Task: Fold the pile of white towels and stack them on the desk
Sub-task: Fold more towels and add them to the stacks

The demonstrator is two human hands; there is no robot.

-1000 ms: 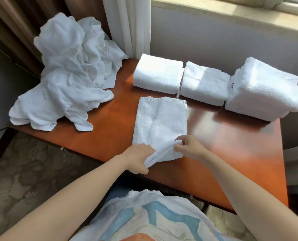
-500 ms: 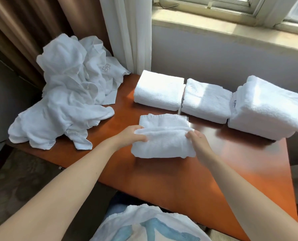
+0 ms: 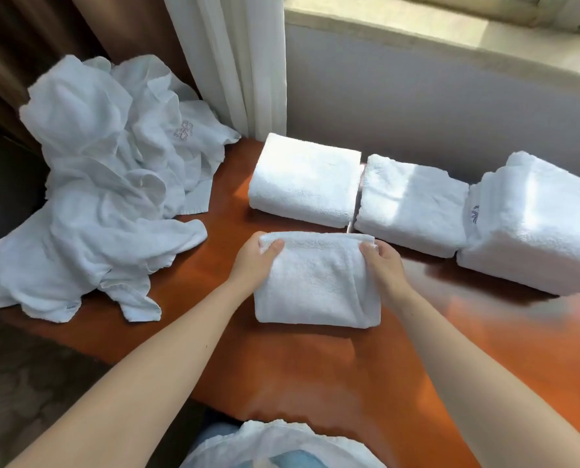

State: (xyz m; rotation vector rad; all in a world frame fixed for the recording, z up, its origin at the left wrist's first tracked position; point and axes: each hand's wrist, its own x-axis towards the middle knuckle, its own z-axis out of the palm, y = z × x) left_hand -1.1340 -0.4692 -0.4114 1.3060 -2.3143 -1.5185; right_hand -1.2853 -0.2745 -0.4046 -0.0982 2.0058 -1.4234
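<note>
- Gripping the folded towel [image 3: 315,292] at its far corners, the left hand [image 3: 252,265] and right hand [image 3: 385,266] each pinch it, thumb on top, on the desk [image 3: 349,383].
- Just behind, three folded stacks [image 3: 410,201] sit in a row.
- Unfolded pile [image 3: 106,184] lies far left.

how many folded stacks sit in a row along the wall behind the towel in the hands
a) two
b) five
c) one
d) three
d: the left stack, the middle stack and the taller right stack stand in a row at the back of the desk, behind the folded towel that the left hand and the right hand grip by its far corners.
</note>
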